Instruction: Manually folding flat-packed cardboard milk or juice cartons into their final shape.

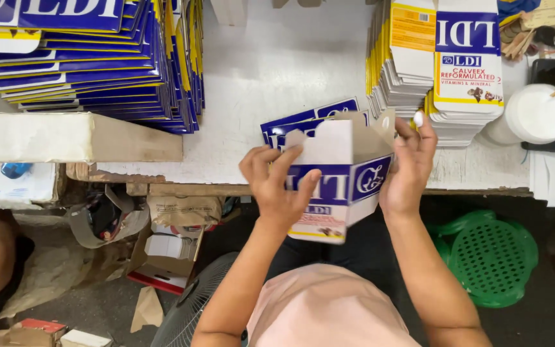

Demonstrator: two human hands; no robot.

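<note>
Bkgd items: flat blue-yellow carton blanks [97, 58] lying stacked upper left on white worktable [271, 71]; second stack of flat cartons [438, 64] sitting upper right. Long cardboard slab [72, 137] resting along table edge, left. White lidded cup [537, 114] w/ stick standing far right. Below table: green perforated plastic stool [489, 257], fan grille [187, 315], torn cardboard scraps [168, 257] lying on floor.

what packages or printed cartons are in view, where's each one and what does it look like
Half-formed carton: centre, held by left hand and right hand; boxy, blue and white, top flaps open.
Flat carton stack: table's far left; blue with yellow edges.
Second flat stack: far right; white, blue and yellow panels.
Brown cardboard box: on the floor under the table.
</note>
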